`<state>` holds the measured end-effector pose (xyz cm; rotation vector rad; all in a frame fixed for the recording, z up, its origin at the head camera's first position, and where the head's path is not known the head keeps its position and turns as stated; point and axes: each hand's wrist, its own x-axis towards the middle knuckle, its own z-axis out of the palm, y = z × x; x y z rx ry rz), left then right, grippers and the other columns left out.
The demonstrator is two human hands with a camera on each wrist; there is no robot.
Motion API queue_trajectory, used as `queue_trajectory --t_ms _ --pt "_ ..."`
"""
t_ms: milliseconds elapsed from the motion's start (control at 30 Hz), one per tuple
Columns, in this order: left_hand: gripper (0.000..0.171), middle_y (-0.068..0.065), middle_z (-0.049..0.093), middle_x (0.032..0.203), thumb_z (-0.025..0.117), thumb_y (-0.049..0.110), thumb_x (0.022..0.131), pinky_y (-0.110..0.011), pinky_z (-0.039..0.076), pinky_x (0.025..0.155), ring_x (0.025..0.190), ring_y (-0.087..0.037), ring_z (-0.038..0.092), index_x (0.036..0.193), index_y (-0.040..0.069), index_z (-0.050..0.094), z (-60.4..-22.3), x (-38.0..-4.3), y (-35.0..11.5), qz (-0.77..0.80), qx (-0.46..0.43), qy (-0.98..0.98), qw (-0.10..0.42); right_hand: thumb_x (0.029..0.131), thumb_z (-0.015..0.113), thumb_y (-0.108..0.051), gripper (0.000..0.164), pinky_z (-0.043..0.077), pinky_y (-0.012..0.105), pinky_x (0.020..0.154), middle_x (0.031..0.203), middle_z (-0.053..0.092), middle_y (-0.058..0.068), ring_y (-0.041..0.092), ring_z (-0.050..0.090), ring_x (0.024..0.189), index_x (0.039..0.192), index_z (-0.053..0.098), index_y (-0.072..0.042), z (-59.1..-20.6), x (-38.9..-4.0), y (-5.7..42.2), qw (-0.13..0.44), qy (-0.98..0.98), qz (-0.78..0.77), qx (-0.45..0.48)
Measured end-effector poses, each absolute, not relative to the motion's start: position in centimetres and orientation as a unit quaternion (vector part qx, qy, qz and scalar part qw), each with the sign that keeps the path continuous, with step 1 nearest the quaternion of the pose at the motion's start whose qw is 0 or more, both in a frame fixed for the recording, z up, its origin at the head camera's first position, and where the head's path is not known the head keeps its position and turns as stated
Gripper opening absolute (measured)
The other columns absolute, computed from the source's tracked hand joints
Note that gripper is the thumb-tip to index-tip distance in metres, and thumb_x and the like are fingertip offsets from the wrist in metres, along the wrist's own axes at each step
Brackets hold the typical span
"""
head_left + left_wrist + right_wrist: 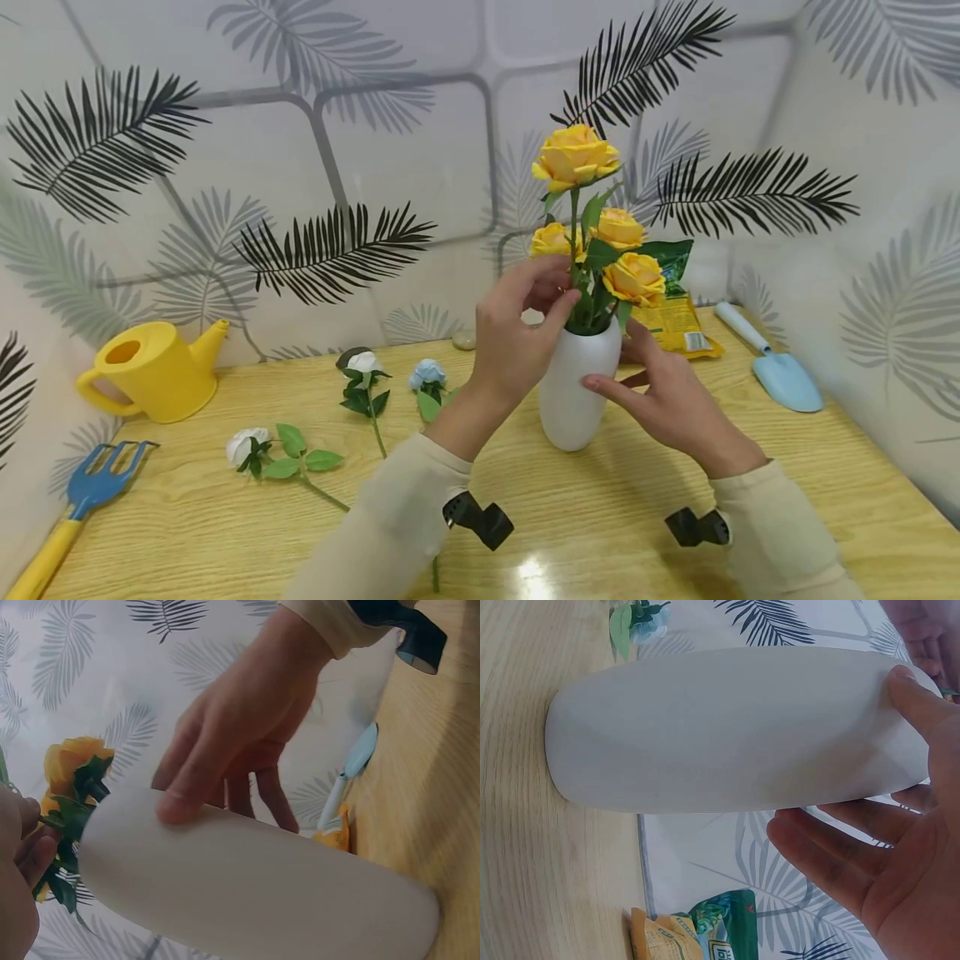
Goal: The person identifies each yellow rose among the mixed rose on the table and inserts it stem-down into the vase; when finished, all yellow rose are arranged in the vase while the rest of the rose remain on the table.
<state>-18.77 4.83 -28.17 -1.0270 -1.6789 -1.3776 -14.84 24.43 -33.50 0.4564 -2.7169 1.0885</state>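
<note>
A white vase (572, 400) stands upright on the wooden table, with several yellow roses (634, 279) in its mouth. Above the rim, my left hand (517, 337) pinches the stem of the tallest yellow rose (576, 157), whose bloom rises over the others. My right hand (675, 408) holds the vase near its top from the right, thumb on the front and fingers along the far side. In the right wrist view the thumb (911, 690) lies against the vase wall. The stems' lower ends are hidden inside the vase.
White roses (247, 447) and a blue flower (427, 374) lie left of the vase. Further left are a yellow watering can (161, 375) and a blue hand fork (105, 483). A yellow-green packet (678, 321) sits behind the vase; a light-blue trowel (786, 379) lies right.
</note>
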Motion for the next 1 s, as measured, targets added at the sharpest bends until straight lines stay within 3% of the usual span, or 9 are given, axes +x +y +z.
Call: queue_trajectory --t_ms 333,733,1000 --pt "0.026 -0.019 0.071 0.092 0.074 -0.001 0.089 -0.025 0.059 0.066 0.076 -0.026 0.071 0.114 -0.005 0.065 -29.8 -18.5 4.9 -0.555 -0.375 -0.67 0.321 0.096 0.069 -0.04 0.076 0.061 0.047 0.083 0.133 0.064 0.022 0.035 0.069 0.111 0.154 0.03 -0.01 -33.6 -14.8 24.5 0.099 -0.912 0.364 0.16" --pt "0.015 -0.017 0.072 0.097 0.072 -0.001 0.091 -0.021 0.058 0.068 0.081 -0.025 0.071 0.105 -0.004 0.07 -30.3 -18.6 4.6 -0.53 -0.388 -0.671 0.343 0.096 0.068 -0.041 0.078 0.062 0.046 0.083 0.134 0.064 0.02 0.034 0.068 0.114 0.156 0.027 -0.016 -33.7 -14.9 24.3 0.097 -0.912 0.365 0.162" --pt "0.012 -0.018 0.072 0.099 0.071 -0.003 0.091 -0.019 0.058 0.069 0.084 -0.025 0.071 0.102 -0.005 0.07 -30.4 -18.7 4.2 -0.535 -0.398 -0.665 0.336 0.096 0.069 -0.039 0.075 0.062 0.046 0.083 0.133 0.065 0.02 0.035 0.068 0.113 0.154 0.029 -0.012 -33.7 -14.8 24.4 0.098 -0.909 0.37 0.164"
